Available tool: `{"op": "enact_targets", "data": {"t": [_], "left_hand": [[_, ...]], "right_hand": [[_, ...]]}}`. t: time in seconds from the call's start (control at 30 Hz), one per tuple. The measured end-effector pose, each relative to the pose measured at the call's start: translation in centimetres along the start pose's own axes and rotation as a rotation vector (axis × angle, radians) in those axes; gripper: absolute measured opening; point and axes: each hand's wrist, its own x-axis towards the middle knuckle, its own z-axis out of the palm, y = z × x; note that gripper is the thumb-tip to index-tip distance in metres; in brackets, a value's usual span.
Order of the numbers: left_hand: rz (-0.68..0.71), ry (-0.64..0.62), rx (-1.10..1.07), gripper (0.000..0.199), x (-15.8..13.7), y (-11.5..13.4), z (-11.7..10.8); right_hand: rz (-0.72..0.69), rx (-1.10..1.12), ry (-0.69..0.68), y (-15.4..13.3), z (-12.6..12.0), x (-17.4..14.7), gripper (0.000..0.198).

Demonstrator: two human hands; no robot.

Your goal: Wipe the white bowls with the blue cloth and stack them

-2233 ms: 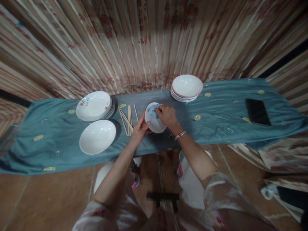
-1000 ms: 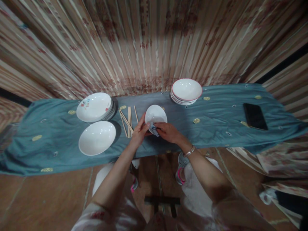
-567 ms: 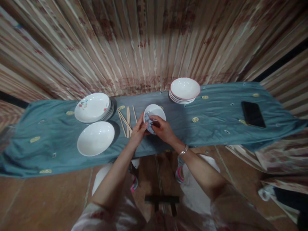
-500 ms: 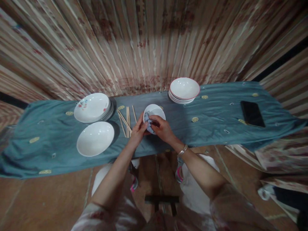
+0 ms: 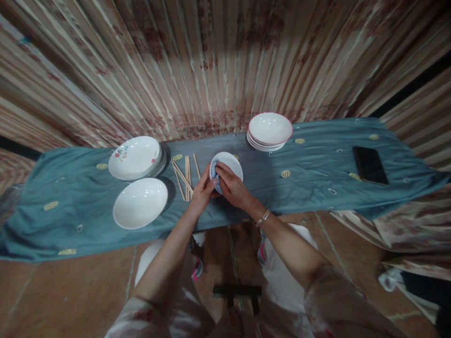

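A small white bowl (image 5: 232,162) is held over the middle of the cloth-covered table. My left hand (image 5: 203,188) grips its left rim, thumb toward the inside. Inside the bowl, my right hand (image 5: 233,186) presses a bluish-grey cloth (image 5: 214,171) against the wall; the fingers lie over the cloth and hide part of it. Just left of my hands lie several wooden chopsticks (image 5: 186,178), some crossed and one apart from the others.
A stack of flowered plates (image 5: 136,157) stands at the back left, with a white bowl (image 5: 140,203) before it. Red-rimmed bowls (image 5: 270,129) are stacked at the back right. A black phone (image 5: 369,165) lies on the teal tablecloth (image 5: 310,183). A pleated curtain (image 5: 225,70) hangs behind.
My right hand has moved slightly up and deeper into the bowl, its fingers now flatter over the cloth. My left hand keeps its place on the rim.
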Motion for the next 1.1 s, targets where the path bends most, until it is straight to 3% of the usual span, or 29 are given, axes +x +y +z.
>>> {"op": "enact_targets", "data": {"t": [0.2, 0.53, 0.83, 1.1], "left_hand": [[0.002, -0.003, 0.002, 0.081, -0.1, 0.2, 0.0], [-0.006, -0.038, -0.018, 0.083, -0.2, 0.5, 0.1], [-0.002, -0.044, 0.003, 0.086, -0.2, 0.5, 0.1], [0.003, -0.045, -0.031, 0.087, -0.2, 0.6, 0.3]], "right_hand": [[0.016, -0.206, -0.089, -0.1, 0.0, 0.0, 0.055], [0.043, -0.467, -0.053, 0.4, -0.7, 0.8, 0.052], [0.186, -0.536, -0.113, 0.8, -1.3, -0.2, 0.049], [0.099, -0.481, -0.168, 1.7, -2.3, -1.2, 0.039]]}}
